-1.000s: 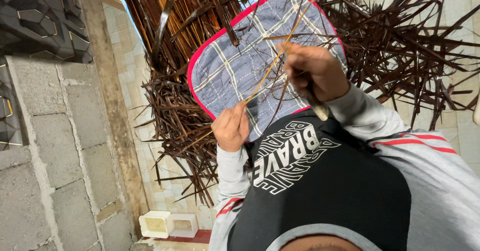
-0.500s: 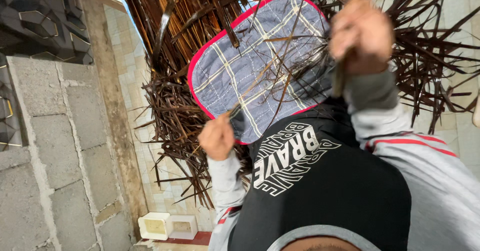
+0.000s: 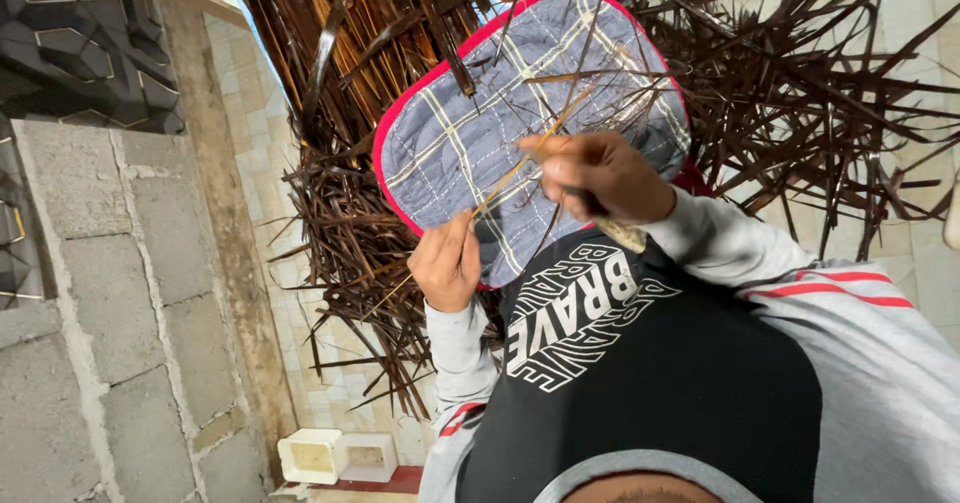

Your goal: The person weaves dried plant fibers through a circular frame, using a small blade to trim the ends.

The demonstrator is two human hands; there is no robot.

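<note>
1. My black shirt front (image 3: 640, 393) with grey sleeves fills the lower picture, nearest to me.
2. My left hand (image 3: 447, 263) is closed, pinching the lower end of a thin pale strip (image 3: 520, 168) between thumb and fingers.
3. My right hand (image 3: 600, 173) is curled shut around a knife handle (image 3: 610, 225) and also grips the strip's upper part.
4. The strip runs slantwise between both hands, above a grey checked cushion (image 3: 470, 133) with a red edge.
5. Beyond the cushion lies a tangled heap of dark brown palm strips (image 3: 800, 93).
6. To the left stands a grey block wall (image 3: 110, 293); a white plastic holder (image 3: 335, 455) sits at its foot.
</note>
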